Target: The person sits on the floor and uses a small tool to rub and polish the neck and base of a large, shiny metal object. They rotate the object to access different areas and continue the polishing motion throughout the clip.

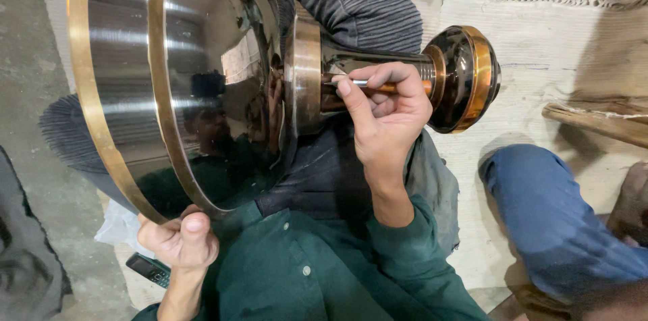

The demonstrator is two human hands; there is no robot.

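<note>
From the head camera, a big polished metal bowl (pixel 169 78) with brass bands lay on its side across the person's lap, its narrow stem (pixel 378 78) and round brass-rimmed foot (pixel 466 78) pointing away from the bowl toward the pale woven mat (pixel 540 58); laid this way, the stem sat level and within easy reach, which seemed to be why it was tipped over rather than stood upright. The left hand (pixel 181 238) sat below the bowl's lower rim, fingers curled into a loose fist with the thumb up against the brass edge, apparently propping the bowl so it would not roll; it pressed on the rim rather than closing around it. The right hand (pixel 385 115) rested just beyond the bowl, on the stem, clenched pen-fashion around a thin metal tool (pixel 358 83) with a wooden handle, whose tip pointed back toward the bowl and touched the dark part of the stem. Below the bowl, beside the left hand, a small dark phone (pixel 150 269) lay on the floor, and farther from the bowl, past the foot, a blue trouser knee (pixel 547 213) rested on the mat
</note>
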